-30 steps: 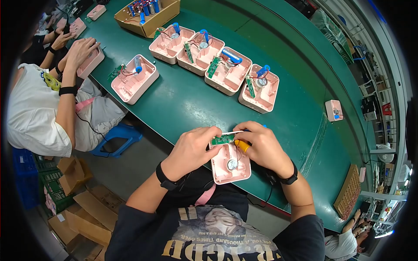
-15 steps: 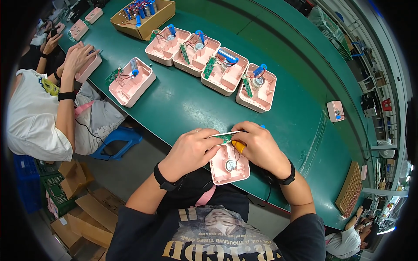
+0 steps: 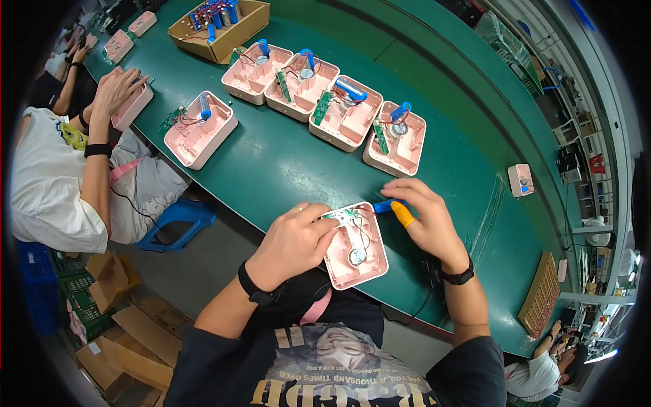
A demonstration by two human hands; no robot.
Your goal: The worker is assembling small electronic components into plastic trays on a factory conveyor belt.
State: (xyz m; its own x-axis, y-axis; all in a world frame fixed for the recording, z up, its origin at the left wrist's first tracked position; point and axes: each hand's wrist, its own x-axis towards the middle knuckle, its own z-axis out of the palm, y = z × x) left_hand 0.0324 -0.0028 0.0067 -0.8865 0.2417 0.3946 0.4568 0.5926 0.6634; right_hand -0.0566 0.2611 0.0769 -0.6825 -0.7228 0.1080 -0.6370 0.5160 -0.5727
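So, the open pink case (image 3: 344,270) sits at the desk (image 3: 285,169) edge, green circuit board (image 3: 348,216) across its far end. Left hand (image 3: 293,237) is pinched onto the case's left side; right hand (image 3: 434,227), yellow finger cot (image 3: 403,214) on, is loosely spread by a blue battery (image 3: 384,206), can't tell if touching. Four similar cases (image 3: 305,102) line up beyond, then a cardboard box (image 3: 239,42).

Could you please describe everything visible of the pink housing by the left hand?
The pink housing is a rounded tray, apparently plastic, with moulded ribs. It sits open side up at the edge of the green table, holding a circuit board, wires and a round silvery part. The left hand touches its upper left.
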